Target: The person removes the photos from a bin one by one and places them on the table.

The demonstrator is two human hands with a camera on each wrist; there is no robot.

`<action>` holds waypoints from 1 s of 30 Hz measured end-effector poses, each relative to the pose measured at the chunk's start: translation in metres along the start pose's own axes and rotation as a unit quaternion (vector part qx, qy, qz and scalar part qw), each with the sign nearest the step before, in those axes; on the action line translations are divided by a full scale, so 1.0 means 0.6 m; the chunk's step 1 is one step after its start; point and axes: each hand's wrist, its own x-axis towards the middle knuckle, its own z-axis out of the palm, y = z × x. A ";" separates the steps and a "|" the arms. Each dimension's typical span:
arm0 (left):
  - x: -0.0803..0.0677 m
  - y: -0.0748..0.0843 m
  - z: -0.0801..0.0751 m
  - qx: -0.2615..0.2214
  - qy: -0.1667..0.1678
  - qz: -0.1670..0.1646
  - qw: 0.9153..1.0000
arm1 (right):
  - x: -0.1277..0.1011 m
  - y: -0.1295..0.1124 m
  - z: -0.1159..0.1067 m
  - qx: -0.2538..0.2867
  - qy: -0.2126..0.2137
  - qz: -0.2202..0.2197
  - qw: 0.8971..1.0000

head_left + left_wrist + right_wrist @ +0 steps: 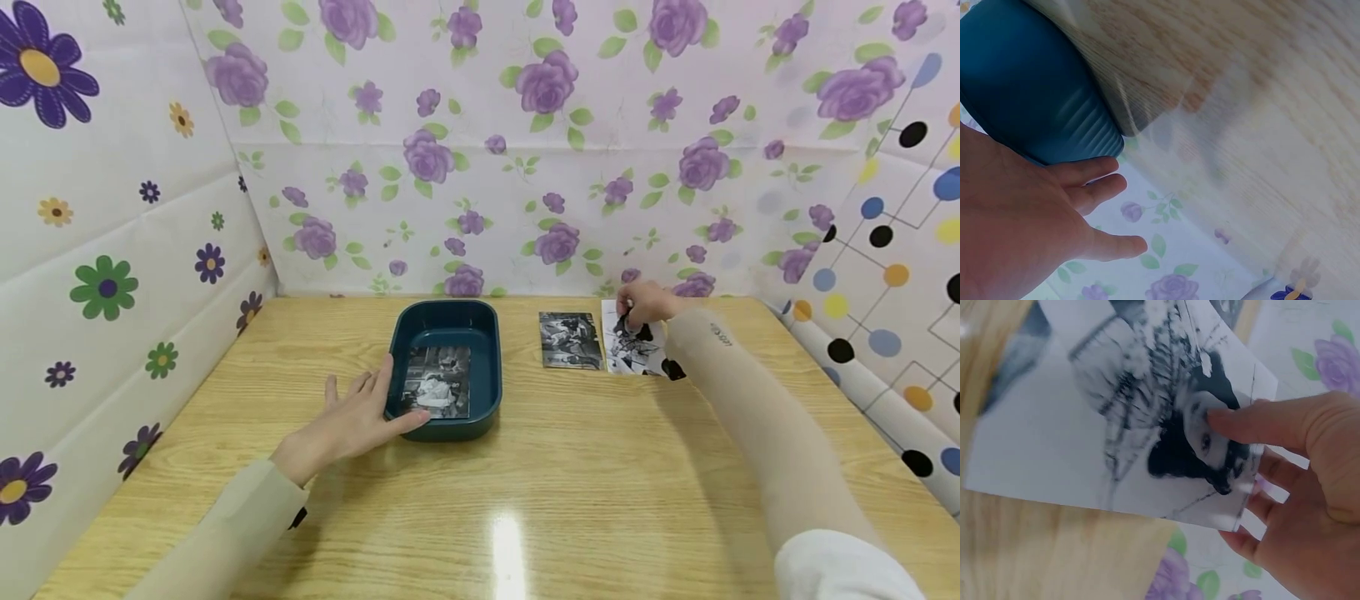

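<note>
A black-and-white photo print [1129, 419] lies at the far right of the wooden table [600, 483], its far edge lifted and pinched by the right hand [647, 302]: the thumb [1254, 422] presses on the printed face while the other fingers [1254, 506] curl beneath the edge. Most of the sheet stretches away from the grip, toward the person. Just beside it on the left, a second, darker photo [571, 340] lies flat. Further left stands a dark teal tray [480, 321] with another photo [437, 381] lying inside. The left hand [358, 419] rests flat, fingers straight and spread, against the tray's near left corner, gripping nothing.
</note>
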 end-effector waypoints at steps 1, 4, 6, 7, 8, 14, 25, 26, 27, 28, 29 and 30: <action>0.001 -0.001 0.000 0.000 -0.001 0.001 1.000 | 0.001 -0.001 0.003 -0.003 0.008 0.008 1.000; 0.001 -0.001 0.000 0.000 -0.001 0.001 1.000 | 0.002 -0.001 0.011 0.004 0.022 0.019 1.000; 0.001 -0.001 0.000 0.002 -0.002 0.002 1.000 | 0.004 -0.001 0.017 0.011 0.029 0.020 0.999; 0.001 -0.001 -0.001 0.002 -0.002 0.002 1.000 | 0.005 0.000 0.020 0.014 0.032 0.021 0.999; 0.001 -0.001 -0.001 0.002 -0.003 0.002 1.000 | 0.005 0.001 0.023 0.017 0.034 0.020 0.999; 0.002 0.000 -0.003 0.000 -0.009 0.003 1.000 | 0.006 0.009 0.036 0.016 0.039 0.024 0.999; 0.002 0.000 -0.005 0.001 -0.018 0.002 1.000 | 0.012 -0.039 0.023 0.038 0.069 -0.034 0.996; 0.001 0.000 -0.006 0.000 -0.019 0.003 1.000 | 0.016 -0.050 0.019 0.065 0.074 -0.049 0.994; 0.001 0.001 -0.006 0.000 -0.019 0.003 1.000 | 0.020 -0.063 0.015 0.095 0.074 -0.062 0.991; 0.001 0.001 -0.006 0.000 -0.019 0.003 1.000 | 0.024 -0.077 0.010 0.124 0.074 -0.071 0.987; 0.001 0.001 -0.006 -0.001 -0.020 0.003 1.000 | 0.028 -0.092 0.005 0.153 0.070 -0.075 0.983; 0.000 0.001 -0.006 -0.001 -0.020 0.004 1.000 | 0.033 -0.107 0.002 0.182 0.063 -0.082 0.978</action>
